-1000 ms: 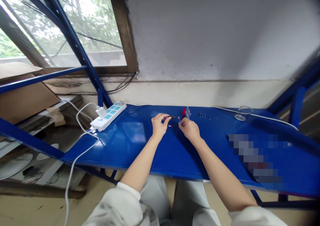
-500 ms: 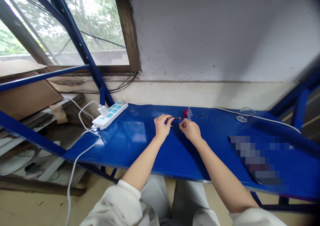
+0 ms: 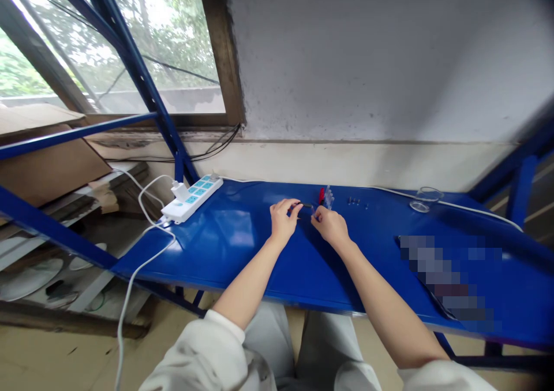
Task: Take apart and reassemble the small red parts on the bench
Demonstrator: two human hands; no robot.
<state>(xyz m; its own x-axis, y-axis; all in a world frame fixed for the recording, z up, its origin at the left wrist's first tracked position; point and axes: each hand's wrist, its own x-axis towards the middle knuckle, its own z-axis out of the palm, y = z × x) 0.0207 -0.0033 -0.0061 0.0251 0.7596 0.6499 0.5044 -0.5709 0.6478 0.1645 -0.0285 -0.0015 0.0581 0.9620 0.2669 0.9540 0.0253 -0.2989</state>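
Both my hands rest on the blue metal shelf (image 3: pixel 242 246), close together near its back edge. My left hand (image 3: pixel 283 220) is closed in a pinch on a thin dark rod-like piece (image 3: pixel 305 205) that points right. My right hand (image 3: pixel 331 224) is closed too, its fingertips meeting the end of that piece; what it holds is too small to name. Just behind the hands stand a small red part (image 3: pixel 321 195) and a clear plastic part (image 3: pixel 329 196).
A white power strip (image 3: pixel 191 198) with a plugged-in charger and white cable lies at the shelf's left back. Several tiny dark parts (image 3: pixel 354 201) and a clear glass dish (image 3: pixel 425 198) sit further right. A blurred patch (image 3: pixel 450 275) covers the right side. Blue frame bars cross on the left.
My hands have drawn closer together, the left one sliding right until the dark piece meets my right fingertips. The camera has shifted slightly.
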